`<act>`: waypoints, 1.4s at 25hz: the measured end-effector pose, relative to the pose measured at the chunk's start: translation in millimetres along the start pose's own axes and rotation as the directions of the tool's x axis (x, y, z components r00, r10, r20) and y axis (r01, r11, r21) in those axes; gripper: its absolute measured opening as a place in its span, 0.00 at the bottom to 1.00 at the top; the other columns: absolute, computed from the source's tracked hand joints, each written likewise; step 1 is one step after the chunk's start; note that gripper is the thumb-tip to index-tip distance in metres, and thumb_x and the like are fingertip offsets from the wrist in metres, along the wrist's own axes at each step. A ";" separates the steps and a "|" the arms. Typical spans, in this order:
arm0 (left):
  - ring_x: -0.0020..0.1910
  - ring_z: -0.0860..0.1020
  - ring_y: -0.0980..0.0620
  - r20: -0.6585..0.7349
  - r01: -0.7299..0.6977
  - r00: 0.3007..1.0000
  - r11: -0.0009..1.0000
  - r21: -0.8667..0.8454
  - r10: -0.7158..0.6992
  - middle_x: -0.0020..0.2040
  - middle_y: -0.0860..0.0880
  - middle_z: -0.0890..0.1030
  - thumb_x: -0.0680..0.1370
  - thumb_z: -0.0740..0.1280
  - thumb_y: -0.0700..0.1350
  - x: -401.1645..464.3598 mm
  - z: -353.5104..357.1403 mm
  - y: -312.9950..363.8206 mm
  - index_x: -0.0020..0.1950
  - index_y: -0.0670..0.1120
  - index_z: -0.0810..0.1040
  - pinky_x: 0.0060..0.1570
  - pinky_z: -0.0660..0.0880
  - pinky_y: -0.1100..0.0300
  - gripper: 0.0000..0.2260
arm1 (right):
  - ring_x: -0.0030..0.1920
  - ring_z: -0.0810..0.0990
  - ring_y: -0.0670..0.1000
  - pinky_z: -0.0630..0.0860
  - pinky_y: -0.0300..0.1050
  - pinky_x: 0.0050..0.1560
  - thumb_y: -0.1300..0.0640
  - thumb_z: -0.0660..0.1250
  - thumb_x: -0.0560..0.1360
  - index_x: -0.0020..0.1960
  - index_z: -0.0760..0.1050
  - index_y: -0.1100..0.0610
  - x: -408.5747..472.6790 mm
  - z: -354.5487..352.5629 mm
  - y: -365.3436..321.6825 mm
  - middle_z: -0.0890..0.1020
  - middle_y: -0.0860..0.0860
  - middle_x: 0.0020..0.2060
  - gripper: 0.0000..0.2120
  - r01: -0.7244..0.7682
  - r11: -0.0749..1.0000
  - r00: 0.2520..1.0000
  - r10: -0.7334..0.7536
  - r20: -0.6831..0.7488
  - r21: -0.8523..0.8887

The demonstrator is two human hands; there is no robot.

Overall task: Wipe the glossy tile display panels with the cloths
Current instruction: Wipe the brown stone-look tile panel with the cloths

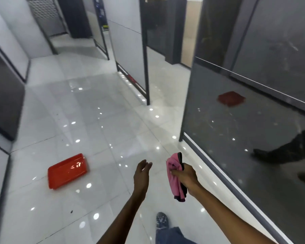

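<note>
One pink cloth (176, 178) with a dark border is all you carry, bunched in your right hand (186, 176), whose grip is curled round its middle so both ends hang free, at about 5 o'clock in the view. Your left hand (142, 173) sits just beside it at 6 o'clock, grip spread, fingers relaxed and holding nothing. One red tray (67, 171) lies on the white tiled floor (99, 120) at 8 o'clock, well apart from both hands. One shoe (162, 220) and a jeans leg show at the bottom edge.

Panels: one large dark glossy display panel (245, 129) stands at 3 o'clock, its lower metal edge running diagonally just right of your right hand; it mirrors the tray and a leg. One pale grey panel (128, 55) in a dark frame stands at 12 o'clock, and one dark panel (5, 103) lines the left edge at 9 o'clock. Between them the floor runs open toward 11 o'clock.
</note>
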State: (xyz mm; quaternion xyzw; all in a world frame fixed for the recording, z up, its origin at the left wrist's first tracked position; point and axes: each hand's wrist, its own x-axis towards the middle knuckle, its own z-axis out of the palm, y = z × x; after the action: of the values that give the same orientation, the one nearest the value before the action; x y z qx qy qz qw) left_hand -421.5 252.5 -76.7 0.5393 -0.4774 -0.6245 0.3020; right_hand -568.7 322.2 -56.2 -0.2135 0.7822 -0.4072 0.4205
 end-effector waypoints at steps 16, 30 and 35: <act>0.58 0.75 0.45 -0.406 -0.002 0.912 0.991 -0.136 -0.054 0.61 0.45 0.78 0.80 0.63 0.48 419.6 -247.7 206.3 0.55 0.47 0.77 0.60 0.69 0.52 0.08 | 0.34 0.74 0.45 0.67 0.35 0.28 0.60 0.70 0.73 0.48 0.76 0.63 328.3 341.0 -370.7 0.79 0.53 0.41 0.07 0.317 0.927 0.892 -0.220 0.395 -0.199; 0.65 0.73 0.44 -0.491 -0.017 0.866 0.975 -0.221 -0.096 0.65 0.46 0.76 0.80 0.66 0.48 829.5 -423.1 367.3 0.67 0.44 0.75 0.65 0.69 0.51 0.17 | 0.35 0.77 0.47 0.71 0.37 0.32 0.62 0.68 0.73 0.45 0.76 0.61 625.8 594.1 -651.7 0.79 0.52 0.36 0.02 0.369 0.900 0.848 -0.225 0.479 -0.230; 0.66 0.73 0.45 -0.539 0.022 0.833 0.982 -0.189 -0.122 0.66 0.45 0.75 0.79 0.66 0.49 991.5 -478.8 394.3 0.69 0.45 0.73 0.68 0.69 0.51 0.19 | 0.34 0.76 0.48 0.71 0.39 0.33 0.63 0.69 0.73 0.40 0.75 0.59 761.6 690.2 -737.0 0.79 0.53 0.36 0.04 0.345 0.920 0.836 -0.211 0.507 -0.186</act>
State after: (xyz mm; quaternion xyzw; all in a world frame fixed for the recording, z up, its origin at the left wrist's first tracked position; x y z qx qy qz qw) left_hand -249.0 -904.3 -77.3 0.6846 -0.2936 -0.4943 0.4480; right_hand -423.7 -934.1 -40.3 -0.4748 0.6623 -0.2888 0.5025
